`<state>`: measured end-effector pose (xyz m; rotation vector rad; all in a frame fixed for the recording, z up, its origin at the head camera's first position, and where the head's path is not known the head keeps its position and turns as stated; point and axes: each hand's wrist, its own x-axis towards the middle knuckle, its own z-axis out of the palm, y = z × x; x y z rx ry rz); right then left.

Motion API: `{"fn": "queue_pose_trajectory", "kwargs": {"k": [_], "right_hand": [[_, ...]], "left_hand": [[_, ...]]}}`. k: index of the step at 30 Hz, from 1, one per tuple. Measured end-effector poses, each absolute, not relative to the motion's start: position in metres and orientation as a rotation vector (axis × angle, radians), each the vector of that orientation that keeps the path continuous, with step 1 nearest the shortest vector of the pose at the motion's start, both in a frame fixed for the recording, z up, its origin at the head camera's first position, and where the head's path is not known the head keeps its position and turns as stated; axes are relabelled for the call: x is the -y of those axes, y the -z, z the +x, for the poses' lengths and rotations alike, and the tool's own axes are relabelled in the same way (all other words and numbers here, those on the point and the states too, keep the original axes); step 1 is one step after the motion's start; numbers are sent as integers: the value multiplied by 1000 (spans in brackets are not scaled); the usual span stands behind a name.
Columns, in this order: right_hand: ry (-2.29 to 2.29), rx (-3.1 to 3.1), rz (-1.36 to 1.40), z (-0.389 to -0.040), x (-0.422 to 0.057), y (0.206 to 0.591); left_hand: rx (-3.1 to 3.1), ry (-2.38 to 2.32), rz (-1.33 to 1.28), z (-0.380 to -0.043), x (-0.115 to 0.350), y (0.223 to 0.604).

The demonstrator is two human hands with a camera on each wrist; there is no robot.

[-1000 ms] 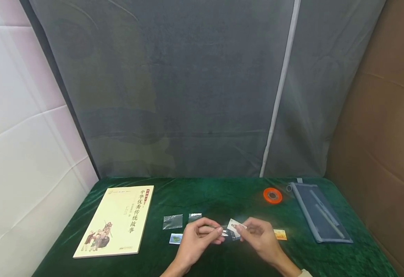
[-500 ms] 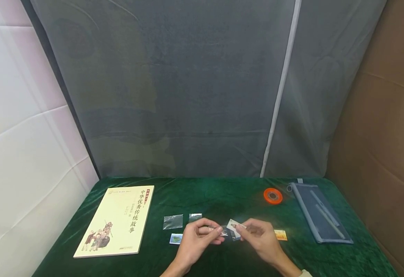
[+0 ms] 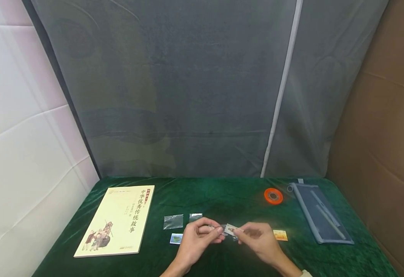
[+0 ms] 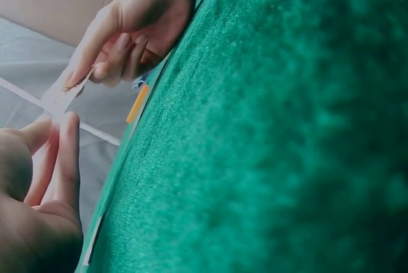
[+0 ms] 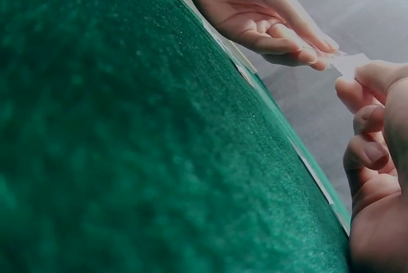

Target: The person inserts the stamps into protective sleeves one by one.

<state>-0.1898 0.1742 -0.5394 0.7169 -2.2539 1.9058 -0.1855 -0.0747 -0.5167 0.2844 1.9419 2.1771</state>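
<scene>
Both hands meet at mid-table, above the green cloth (image 3: 216, 192). We see the left hand (image 3: 198, 236) pinching a clear plastic sleeve (image 3: 223, 227) between thumb and fingertips. The right hand (image 3: 260, 239) pinches a small pictured card (image 3: 230, 229) by thumb and forefinger, its other fingers curled. The card lies between the two hands, over or against the sleeve; we cannot tell whether its edge is inside. Near the left hand, we note two more sleeves (image 3: 173, 222) and a blue-green card (image 3: 176, 239); just beside the right hand, a yellow card (image 3: 280, 235). Farther back: an orange tape roll (image 3: 273, 196).
</scene>
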Motion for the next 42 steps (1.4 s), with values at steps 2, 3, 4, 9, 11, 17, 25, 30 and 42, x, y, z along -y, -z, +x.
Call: {"fn": "queue_pose_trajectory", "kwargs": {"k": [2, 3, 4, 9, 11, 17, 25, 30, 42], "right_hand": [[-1903, 2262, 731, -190, -174, 539], [-1905, 2261, 740, -190, -174, 539], [-1908, 2261, 746, -190, -174, 539], [-1922, 2247, 788, -189, -173, 538], [-1921, 2248, 802, -189, -174, 538], [-1916, 2276, 789, -189, -174, 538], [-1946, 2274, 779, -190, -175, 541], [-2010, 2182, 812, -191, -177, 542], [-1988, 2210, 846, -190, -176, 540]], "left_hand": [[-1942, -2181, 281, -185, 75, 516], [-1943, -2182, 280, -186, 75, 516], [-1943, -2182, 281, -186, 75, 516], [-1933, -2201, 294, -185, 75, 516], [-1926, -2211, 299, -184, 74, 517], [-1952, -2189, 312, -184, 74, 515], [-2052, -2124, 326, -183, 73, 513], [-2127, -2142, 268, -183, 72, 514], [-2091, -2136, 289, -181, 70, 513]]}}
